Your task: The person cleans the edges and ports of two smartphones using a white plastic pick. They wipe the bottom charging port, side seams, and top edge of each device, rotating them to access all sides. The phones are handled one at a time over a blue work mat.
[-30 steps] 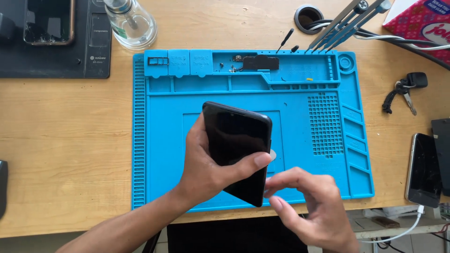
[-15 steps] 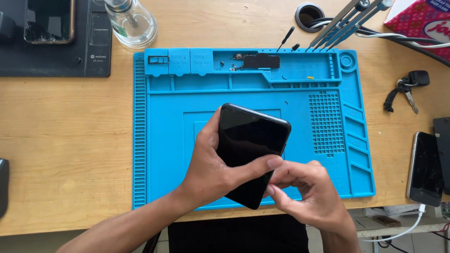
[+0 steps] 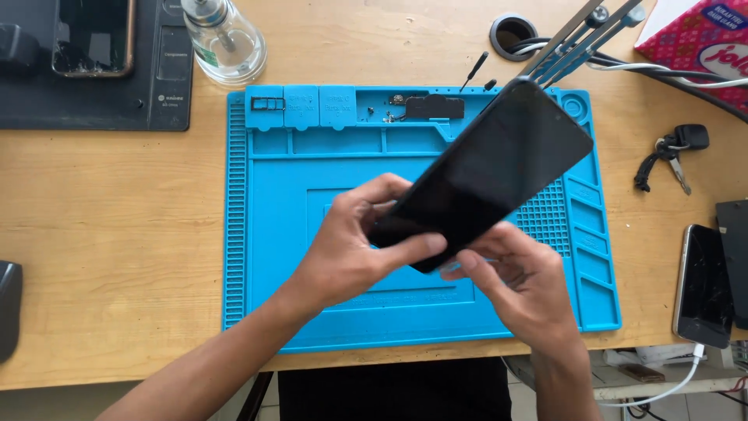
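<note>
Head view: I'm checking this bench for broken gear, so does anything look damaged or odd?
Yes. The phone lying on the dark pad at top left shows a cracked screen. The black phone, held over the blue mat by the left hand and right hand, looks unbroken.

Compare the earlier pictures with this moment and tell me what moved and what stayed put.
The black phone has swung from nearly upright to a slant, its top end now toward the mat's far right corner. The left hand keeps hold of its lower end; the right hand, open-fingered below it earlier, now pinches its lower edge. The blue mat, glass bottle and keys have not moved.
</note>
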